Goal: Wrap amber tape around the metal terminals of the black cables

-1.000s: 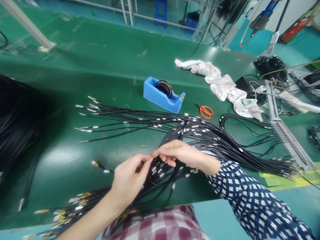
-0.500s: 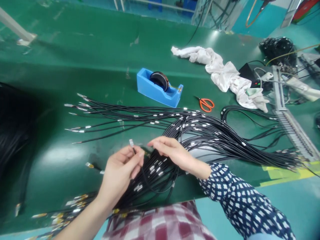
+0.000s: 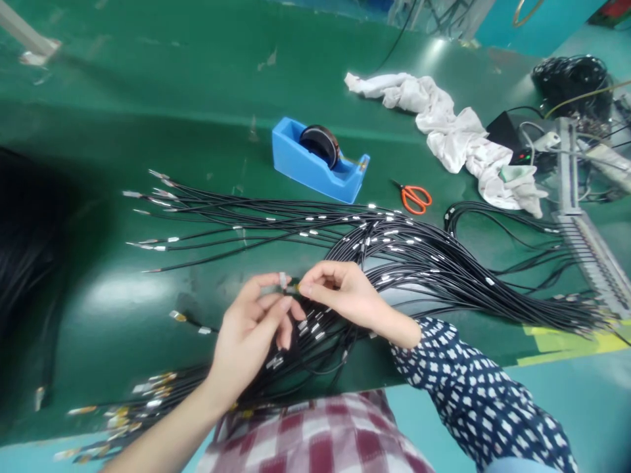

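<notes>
My left hand (image 3: 254, 325) is closed around the end of a black cable, whose silver connector (image 3: 282, 280) pokes up past the fingertips. Close beside it, my right hand (image 3: 340, 289) pinches a small amber strip that looks like tape (image 3: 296, 286), at the connector's right side. Whether the strip touches the connector I cannot tell. Beneath both hands runs a bundle of black cables (image 3: 434, 263) with white labels. Several cable ends with amber wrapping (image 3: 118, 417) lie at the lower left, and one more wrapped end (image 3: 178, 316) sits left of my left hand.
Behind the cables stands a blue tape dispenser (image 3: 315, 174) holding an amber-brown roll. Orange-handled scissors (image 3: 415, 199) lie to its right. Farther right are a crumpled white cloth (image 3: 456, 135), a black box (image 3: 510, 135) and a slotted metal rack (image 3: 594, 259). Dark cables (image 3: 24, 249) heap at far left.
My right hand's fingers have closed in a pinch beside the connector. My left hand has shifted right, bringing the cable end up to the right fingertips. The view has tilted slightly.
</notes>
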Motion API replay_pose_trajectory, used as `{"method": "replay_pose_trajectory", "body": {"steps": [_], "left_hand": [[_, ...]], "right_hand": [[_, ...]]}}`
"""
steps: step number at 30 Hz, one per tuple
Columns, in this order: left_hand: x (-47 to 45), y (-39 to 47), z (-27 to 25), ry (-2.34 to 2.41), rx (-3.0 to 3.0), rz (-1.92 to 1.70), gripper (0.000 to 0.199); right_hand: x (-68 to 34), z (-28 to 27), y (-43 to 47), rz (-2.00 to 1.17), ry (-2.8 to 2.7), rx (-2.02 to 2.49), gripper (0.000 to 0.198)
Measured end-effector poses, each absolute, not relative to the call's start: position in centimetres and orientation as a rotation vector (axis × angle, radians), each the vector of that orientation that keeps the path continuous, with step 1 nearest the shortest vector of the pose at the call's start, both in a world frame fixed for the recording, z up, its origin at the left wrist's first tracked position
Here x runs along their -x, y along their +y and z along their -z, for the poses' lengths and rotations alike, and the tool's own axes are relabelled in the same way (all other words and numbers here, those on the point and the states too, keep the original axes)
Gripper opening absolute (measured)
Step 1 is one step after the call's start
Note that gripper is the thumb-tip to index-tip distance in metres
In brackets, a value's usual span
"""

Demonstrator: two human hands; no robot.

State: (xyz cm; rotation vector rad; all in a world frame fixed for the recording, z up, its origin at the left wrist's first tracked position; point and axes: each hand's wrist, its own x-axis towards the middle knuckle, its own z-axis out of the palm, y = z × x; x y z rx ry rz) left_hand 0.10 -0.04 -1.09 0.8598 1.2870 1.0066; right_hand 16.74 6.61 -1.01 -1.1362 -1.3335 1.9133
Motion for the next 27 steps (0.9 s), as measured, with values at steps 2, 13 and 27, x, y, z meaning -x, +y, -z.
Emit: {"method": "replay_pose_trajectory", "body": {"steps": [2,13,27], "left_hand": [[-0.27,-0.23,0.83,1.327,-0.898,-0.982,0.030],[-0.29,-0.50,0.42,1.361,-0.951,-0.940,0.035],[-0.33,-0.49,0.26,1.324,-0.936,-0.961,0.031]], "right_hand": [[-16.68,0.77,6.78,-1.923,-1.356,1.112,0.023],[-16.53,0.40,7.02,-1.902,-1.426,1.067,0.017],[-16.58,0.69,7.07,-1.854,-1.454,1.040,0.016]]}}
